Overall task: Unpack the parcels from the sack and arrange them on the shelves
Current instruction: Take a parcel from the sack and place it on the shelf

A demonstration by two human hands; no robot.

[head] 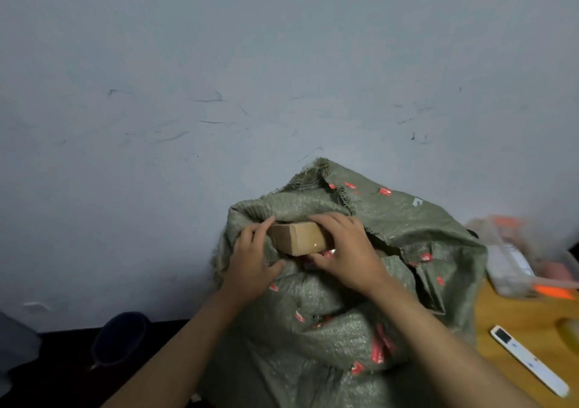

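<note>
Sack: green woven sack (344, 329) stands on the worktop (517, 329), its mouth open toward the wall
Parcel: brown parcel (297, 238) lies in the mouth, long axis left to right, between both hands
Left grip: left hand (250, 265) curls around the left end together with the sack edge
Right grip: right hand (347, 248) clamps the right end, fingers over, thumb under
Room: free space is above; no shelves visible

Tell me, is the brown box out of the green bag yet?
Partly out. The brown cardboard box sticks out of the green woven sack at its open mouth, with both hands gripping it; its far end is hidden inside.
</note>
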